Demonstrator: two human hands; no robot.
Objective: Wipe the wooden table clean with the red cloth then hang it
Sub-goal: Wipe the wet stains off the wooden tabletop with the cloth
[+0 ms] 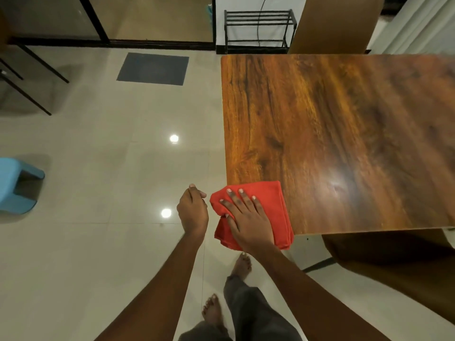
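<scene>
At the near-left corner of the desk (344, 119), the folded red cloth (275, 200) overhangs the edges under the flat, spread right hand (246, 222). The left hand (193, 210), loosely curled and holding nothing, hovers beside the left edge.

red cloth (270, 205), brown wood-grain table (344, 119), blue stool (14, 183)

Home interior, glossy tiled floor (98, 242), doormat (153, 68), shoe rack (258, 28) (black metal), wooden table (344, 131)

Bare arms (160, 279), grey trousers (251, 316), bare feet (242, 265)
</scene>
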